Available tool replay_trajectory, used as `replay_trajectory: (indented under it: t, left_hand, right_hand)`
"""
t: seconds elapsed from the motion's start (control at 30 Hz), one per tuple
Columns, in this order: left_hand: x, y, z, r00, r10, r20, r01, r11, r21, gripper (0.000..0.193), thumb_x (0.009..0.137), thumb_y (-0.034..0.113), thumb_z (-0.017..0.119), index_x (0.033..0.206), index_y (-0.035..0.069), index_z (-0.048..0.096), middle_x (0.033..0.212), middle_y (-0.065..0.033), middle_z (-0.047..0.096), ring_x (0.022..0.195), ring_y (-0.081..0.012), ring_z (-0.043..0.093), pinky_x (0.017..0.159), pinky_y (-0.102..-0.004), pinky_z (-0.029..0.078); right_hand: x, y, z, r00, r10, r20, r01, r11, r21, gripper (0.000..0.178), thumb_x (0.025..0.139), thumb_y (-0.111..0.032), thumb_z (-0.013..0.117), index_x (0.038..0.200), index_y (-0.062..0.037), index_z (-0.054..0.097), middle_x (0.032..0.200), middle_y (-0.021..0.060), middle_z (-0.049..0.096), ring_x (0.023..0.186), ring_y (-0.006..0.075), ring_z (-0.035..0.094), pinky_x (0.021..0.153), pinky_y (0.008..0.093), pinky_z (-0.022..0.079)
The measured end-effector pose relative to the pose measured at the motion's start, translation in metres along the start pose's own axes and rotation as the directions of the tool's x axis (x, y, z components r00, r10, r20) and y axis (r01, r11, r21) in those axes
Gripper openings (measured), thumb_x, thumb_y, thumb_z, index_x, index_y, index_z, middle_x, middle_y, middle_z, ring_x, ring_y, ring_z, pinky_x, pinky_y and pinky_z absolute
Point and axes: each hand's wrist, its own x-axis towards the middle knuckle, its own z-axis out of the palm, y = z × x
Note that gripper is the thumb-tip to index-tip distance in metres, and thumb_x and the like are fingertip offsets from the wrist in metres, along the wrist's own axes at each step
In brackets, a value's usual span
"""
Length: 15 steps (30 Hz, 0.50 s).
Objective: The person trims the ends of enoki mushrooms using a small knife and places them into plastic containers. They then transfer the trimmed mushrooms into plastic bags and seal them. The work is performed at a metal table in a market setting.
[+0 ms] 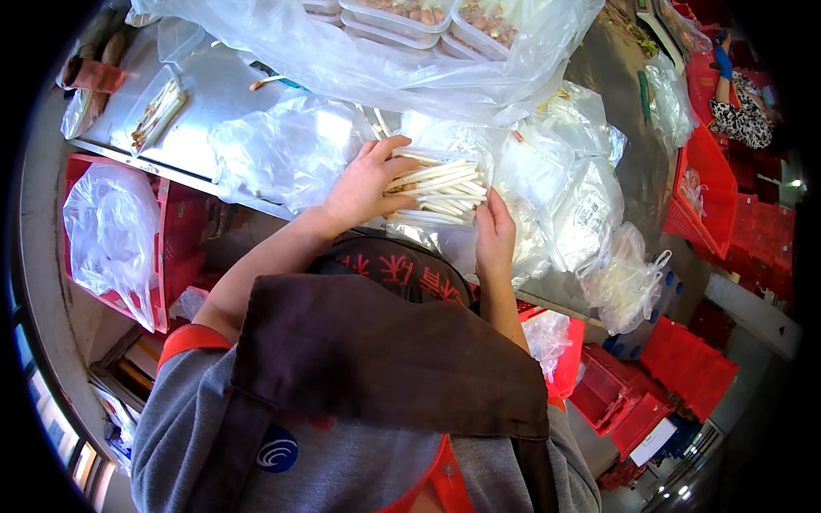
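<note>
A bundle of long, thin white stalks, a few with brownish parts, lies in front of me at the table's near edge. My left hand is closed round the left end of the bundle, thumb below and fingers above. A clear plastic bag surrounds the right part of the stalks. My right hand pinches this bag at its right side, by the stalk ends. Just beyond my left fingers lie a few loose white stalks.
Clear plastic bags are spread on the metal table. A large bag at the back holds clear trays. Another stalk bundle lies far left. Red crates stand left and right. A person is at far right.
</note>
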Motion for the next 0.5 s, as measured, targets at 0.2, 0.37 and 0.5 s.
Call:
replay_trajectory:
  t: [0.2,0.37,0.5]
  left_hand:
    - [-0.004,-0.004,-0.019,0.997,-0.049,0.055,0.052,0.997,-0.049,0.035,0.076,0.016,0.069,0.110,0.008,0.063,0.128,-0.0149,0.049,0.113,-0.0335,0.048,0.095,-0.0393,0.041]
    - [-0.006,-0.028,-0.020,0.996,-0.082,0.032,0.085,0.989,-0.118,0.034,0.078,0.015,0.068,0.111,0.007,0.062,0.126,-0.0149,0.051,0.111,-0.0329,0.051,0.093,-0.0385,0.042]
    - [-0.012,-0.027,-0.019,0.998,-0.062,0.032,0.064,0.995,-0.075,0.038,0.077,0.017,0.068,0.113,0.007,0.059,0.127,-0.0144,0.049,0.114,-0.0341,0.047,0.095,-0.0395,0.041]
  right_hand:
    - [-0.008,-0.020,0.009,0.997,0.074,-0.023,-0.070,0.985,0.155,0.040,0.092,-0.008,0.048,0.129,0.0074,0.048,0.121,0.0102,0.058,0.105,0.0128,0.053,0.092,0.0251,0.040]
    - [-0.003,-0.003,0.025,0.995,0.080,0.052,-0.085,0.992,0.091,0.040,0.092,-0.010,0.050,0.129,0.0066,0.048,0.120,0.0093,0.059,0.103,0.0119,0.054,0.089,0.0239,0.041]
    - [-0.006,-0.008,0.025,0.998,0.053,0.042,-0.050,0.997,-0.062,0.041,0.090,-0.008,0.052,0.128,0.0060,0.048,0.119,0.0126,0.059,0.105,0.0154,0.057,0.089,0.0265,0.044]
